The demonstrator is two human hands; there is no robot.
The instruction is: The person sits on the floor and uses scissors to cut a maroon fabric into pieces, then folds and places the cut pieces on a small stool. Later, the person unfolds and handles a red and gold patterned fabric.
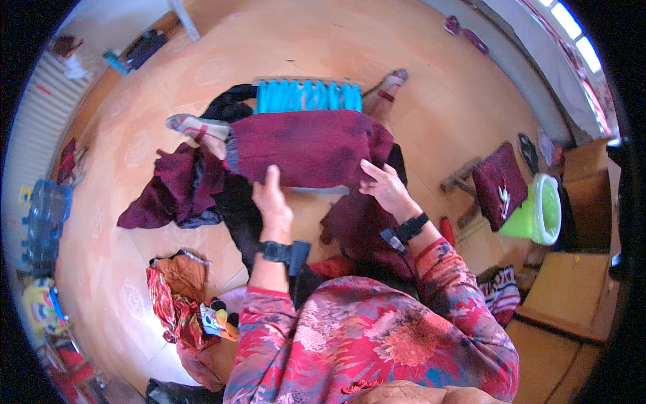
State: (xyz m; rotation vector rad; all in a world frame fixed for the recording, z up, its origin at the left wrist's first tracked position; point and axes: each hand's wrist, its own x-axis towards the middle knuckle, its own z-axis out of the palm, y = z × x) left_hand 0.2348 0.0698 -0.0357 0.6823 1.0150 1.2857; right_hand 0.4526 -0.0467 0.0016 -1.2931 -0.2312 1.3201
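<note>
A maroon cloth (308, 146) with a dark stripe at its left end lies across a low stand, whose bright turquoise strips (308, 96) show along the far side. My left hand (273, 202) is at the cloth's near edge, thumb over it; its other fingers are hidden. At the near right corner, my right hand (388, 189) touches the cloth with its fingers apart. Another maroon fabric (176, 189) with a grey underside spreads to the left of the stand. More maroon fabric (353, 219) hangs below my right hand.
My sandalled feet (199, 130) flank the stand. Colourful cloths (181, 298) lie on the tiled floor at near left. To the right are a maroon-covered stool (499, 184), a lime-green bin (535, 212) and cardboard boxes (565, 288). Large water bottles (48, 222) stand along the left wall.
</note>
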